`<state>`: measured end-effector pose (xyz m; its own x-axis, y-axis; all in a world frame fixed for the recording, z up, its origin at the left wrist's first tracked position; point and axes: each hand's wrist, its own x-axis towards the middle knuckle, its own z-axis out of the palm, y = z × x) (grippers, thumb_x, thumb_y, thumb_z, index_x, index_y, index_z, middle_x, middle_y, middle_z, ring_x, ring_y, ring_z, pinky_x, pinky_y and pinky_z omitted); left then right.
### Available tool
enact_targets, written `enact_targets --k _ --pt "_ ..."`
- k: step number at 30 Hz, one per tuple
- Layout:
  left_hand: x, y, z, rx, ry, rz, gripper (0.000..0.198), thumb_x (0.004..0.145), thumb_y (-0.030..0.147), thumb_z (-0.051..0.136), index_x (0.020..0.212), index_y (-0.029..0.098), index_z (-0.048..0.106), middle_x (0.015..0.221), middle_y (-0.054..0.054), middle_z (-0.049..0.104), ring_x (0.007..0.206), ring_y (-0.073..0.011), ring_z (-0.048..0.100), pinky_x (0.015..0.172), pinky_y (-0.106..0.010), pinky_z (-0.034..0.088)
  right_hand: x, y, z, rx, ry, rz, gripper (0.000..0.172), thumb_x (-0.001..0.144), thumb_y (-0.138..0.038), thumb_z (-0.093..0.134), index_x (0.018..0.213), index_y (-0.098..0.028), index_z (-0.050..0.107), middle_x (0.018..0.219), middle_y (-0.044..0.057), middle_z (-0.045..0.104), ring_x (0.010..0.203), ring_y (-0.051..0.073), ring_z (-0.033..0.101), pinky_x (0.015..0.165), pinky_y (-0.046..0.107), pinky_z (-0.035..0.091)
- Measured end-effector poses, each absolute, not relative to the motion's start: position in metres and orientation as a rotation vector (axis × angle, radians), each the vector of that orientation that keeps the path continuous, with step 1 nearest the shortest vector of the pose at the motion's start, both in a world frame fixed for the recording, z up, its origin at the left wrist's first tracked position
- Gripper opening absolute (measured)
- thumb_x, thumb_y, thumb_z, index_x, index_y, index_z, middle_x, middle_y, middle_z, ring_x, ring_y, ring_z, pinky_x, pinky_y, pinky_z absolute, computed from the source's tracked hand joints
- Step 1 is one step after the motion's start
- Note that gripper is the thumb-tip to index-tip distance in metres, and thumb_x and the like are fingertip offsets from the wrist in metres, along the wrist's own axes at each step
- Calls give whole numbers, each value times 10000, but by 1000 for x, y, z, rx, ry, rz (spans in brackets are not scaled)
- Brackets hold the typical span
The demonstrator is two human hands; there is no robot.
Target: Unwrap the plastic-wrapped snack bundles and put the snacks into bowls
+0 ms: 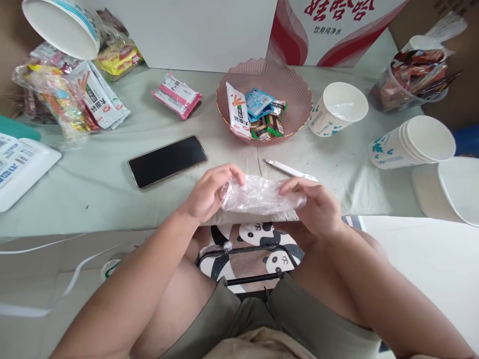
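Observation:
Between my two hands, over the table's front edge, is a crumpled clear plastic bag (pixel 262 195). My left hand (pixel 209 192) grips its left end with bent fingers. Its right end is pinched by my right hand (pixel 318 204). Just beyond the bag lies a white utility knife (pixel 290 169), its handle end partly hidden by my right hand. A black smartphone (pixel 168 160) rests face up to the left. Behind the bag stands a pink scalloped bowl (pixel 295 92) with several wrapped snacks inside.
A pink-and-white snack pack (pixel 177 95) lies left of the bowl. To the right are a paper cup (pixel 335 112), stacked paper cups (pixel 396 147), a white tub (pixel 430 192) and a snack-filled container (pixel 411 82). Packaged snacks (pixel 97 94) crowd the back left. A large white-and-red box (pixel 209 35) stands behind.

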<state>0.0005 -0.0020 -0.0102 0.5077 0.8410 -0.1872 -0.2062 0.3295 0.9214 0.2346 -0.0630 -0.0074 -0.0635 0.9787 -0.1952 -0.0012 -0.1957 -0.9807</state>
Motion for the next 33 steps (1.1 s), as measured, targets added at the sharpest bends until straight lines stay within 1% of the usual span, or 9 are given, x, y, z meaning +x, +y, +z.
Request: enact_targets --k 4,7,10,13,18,21,26,29,33 --pt "0 -6 -12 1149 841 692 270 673 186 793 856 221 598 692 48 545 541 -95 532 492 -212 436 234 -62 -9 -1458 -1119 1281 257 870 -439 709 876 -220 575 1148 62 705 1010 188 692 873 343 570" --pt "1 -9 -15 1264 808 586 299 684 134 719 943 234 611 711 41 574 568 -113 565 511 -220 448 235 -59 -8 -1378 -1180 1250 505 742 -373 842 1144 -261 558 1288 71 687 1250 207 651 1056 375 524" --pt "3 -8 -20 1348 787 589 438 697 127 664 1114 251 614 837 27 614 593 -101 588 530 -213 460 235 -57 -4 -1386 -1316 1525 610 727 -375 838 1243 -244 540 1049 53 732 979 197 704 819 334 566" --pt "5 -5 -26 1546 921 738 550 712 107 621 1239 264 604 1131 -27 630 641 -81 620 581 -235 520 232 -57 2 -1492 -1471 1697 258 799 -378 726 935 -201 597 700 -25 576 623 125 537 555 265 413" --pt "12 -15 -26 2121 1079 1354 313 785 101 648 1070 225 679 1168 -82 716 1102 -249 701 1006 -426 584 228 -57 7 -1566 -1598 1523 165 802 -329 637 763 -193 553 691 -23 525 654 117 494 587 261 399" --pt "22 -27 -22 2262 831 1240 305 827 200 699 1132 197 693 1252 -118 741 1251 -305 677 1136 -484 533 228 -56 7 -1496 -1594 1468 135 826 -316 638 834 -186 603 733 -10 586 687 127 537 625 269 435" --pt "31 -30 -22 1902 818 764 630 816 201 696 1429 120 574 1399 -159 691 1255 -275 687 1102 -396 562 225 -57 2 -1312 -1507 1429 172 869 -292 640 1013 -199 652 883 19 686 801 161 646 751 320 540" --pt "30 -24 -23 1778 876 715 635 785 75 610 1417 131 608 1383 -137 690 1223 -246 687 1073 -371 564 226 -57 -6 -1407 -1502 1220 173 851 -285 669 1002 -205 638 931 27 683 851 166 651 778 329 543" --pt "26 -19 -21 1669 912 654 593 748 43 594 1314 189 692 1249 -90 690 991 -177 704 877 -299 595 231 -55 -13 -1483 -1580 894 394 759 -290 774 1113 -218 616 1198 71 671 1063 205 650 900 369 530"
